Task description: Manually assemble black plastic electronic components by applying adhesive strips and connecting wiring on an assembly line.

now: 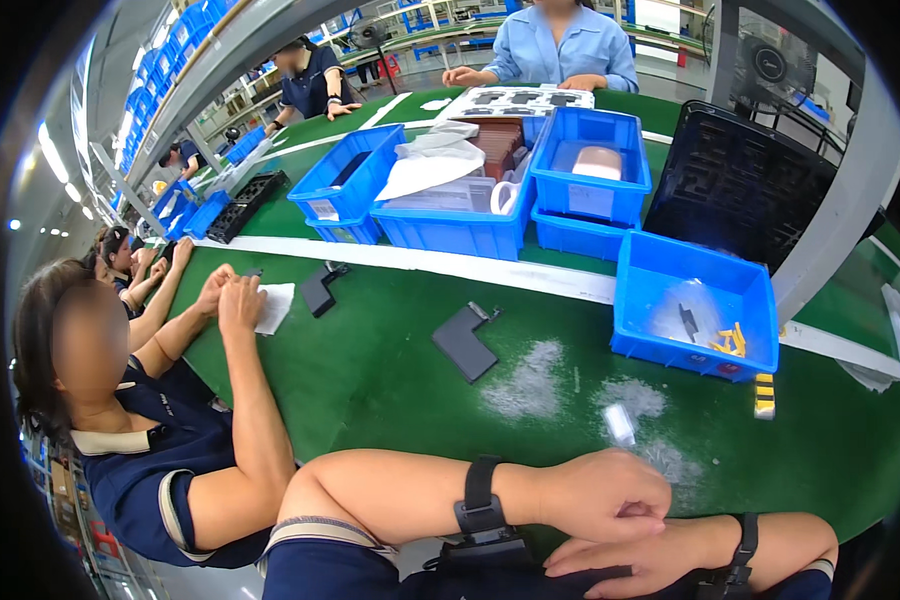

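My left hand (610,495) is closed in a loose fist, fingers curled under, and nothing shows in it. It lies just above my right hand (625,562), close to the wrist. Stretched out and spread, the fingers of my right hand rest on dark cloth near the lower edge. On the green table (400,400) beyond them lies a small whitish, translucent piece (619,425). Pale shavings or powder (530,382) are scattered around it. Farther off is a dark grey L-shaped part (464,342) with a small metal fitting at one end.
A blue bin (625,345) at right holds yellow pieces (733,340) and a clear bag. More blue bins (450,230) stand behind a white strip. A black tray (735,185) leans by a grey post (838,215). At left, a co-worker (160,470) handles something near another L-shaped part (320,292).
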`<state>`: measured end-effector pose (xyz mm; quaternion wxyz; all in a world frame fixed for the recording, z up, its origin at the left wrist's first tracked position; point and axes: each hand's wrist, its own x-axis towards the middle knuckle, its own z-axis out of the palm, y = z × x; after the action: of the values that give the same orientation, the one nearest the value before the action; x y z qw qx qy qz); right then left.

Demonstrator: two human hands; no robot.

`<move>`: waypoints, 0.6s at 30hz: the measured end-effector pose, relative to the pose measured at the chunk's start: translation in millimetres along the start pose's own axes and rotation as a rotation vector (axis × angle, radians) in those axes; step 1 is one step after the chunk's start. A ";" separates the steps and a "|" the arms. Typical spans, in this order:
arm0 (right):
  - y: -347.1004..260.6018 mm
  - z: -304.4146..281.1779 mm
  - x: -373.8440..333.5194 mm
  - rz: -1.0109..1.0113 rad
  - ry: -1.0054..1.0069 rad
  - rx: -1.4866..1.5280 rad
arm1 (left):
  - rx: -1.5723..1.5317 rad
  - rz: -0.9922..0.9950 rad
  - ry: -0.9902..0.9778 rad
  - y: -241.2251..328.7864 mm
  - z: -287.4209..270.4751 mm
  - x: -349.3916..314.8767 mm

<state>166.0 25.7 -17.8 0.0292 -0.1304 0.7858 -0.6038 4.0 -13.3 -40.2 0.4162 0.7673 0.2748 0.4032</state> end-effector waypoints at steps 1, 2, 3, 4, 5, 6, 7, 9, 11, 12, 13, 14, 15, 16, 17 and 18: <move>-0.8 0.8 1.4 -0.014 0.004 0.014 | 0.036 0.005 -0.003 1.1 -0.2 -1.3; -1.2 1.9 3.5 -0.006 -0.004 -0.020 | 0.037 0.026 -0.011 0.4 -2.6 -1.6; -0.9 1.2 2.7 0.003 0.004 -0.037 | 0.038 0.018 -0.029 -0.2 -3.3 -2.7; -0.6 0.0 1.3 -0.010 0.015 -0.065 | 0.041 0.008 -0.046 -0.7 -4.2 -0.2; 0.4 2.3 2.1 -0.033 0.016 -0.074 | 0.043 0.005 -0.045 0.8 -3.5 -1.1; 0.2 3.1 1.8 -0.039 0.013 -0.072 | 0.015 -0.018 -0.039 2.4 -2.7 -1.1; 0.0 3.1 0.5 -0.032 0.015 -0.072 | -0.012 -0.042 -0.032 4.2 -1.5 -1.1; 2.5 1.2 2.9 -0.015 0.016 -0.069 | -0.009 0.015 -0.001 -2.1 -1.2 -2.8; 2.8 2.1 4.6 -0.012 0.007 -0.076 | 0.002 0.064 0.035 -3.2 1.0 -2.9; 1.9 3.1 3.3 -0.019 -0.001 -0.071 | 0.001 0.047 0.034 -1.3 2.1 -1.6; 1.1 3.9 1.4 -0.020 0.018 -0.056 | -0.001 0.031 0.033 -0.2 2.7 -0.4; 1.2 3.6 0.8 -0.023 0.037 -0.039 | 0.015 0.040 0.024 -0.6 1.6 1.1; 1.7 3.8 1.1 -0.030 0.029 -0.032 | 0.019 0.029 0.030 -0.6 1.9 0.5; 2.2 4.2 1.6 -0.028 0.019 -0.050 | 0.009 0.024 0.021 -0.5 2.1 -0.7; 1.9 2.8 0.8 -0.024 0.009 -0.073 | 0.000 0.025 0.011 -0.6 1.6 -0.1; 1.3 1.4 0.1 -0.026 0.003 -0.072 | 0.000 0.040 -0.008 -1.1 0.5 -0.4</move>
<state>165.9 24.6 -19.4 0.0153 -0.1409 0.8054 -0.5756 4.2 -13.3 -41.4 0.4088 0.7743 0.2577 0.4085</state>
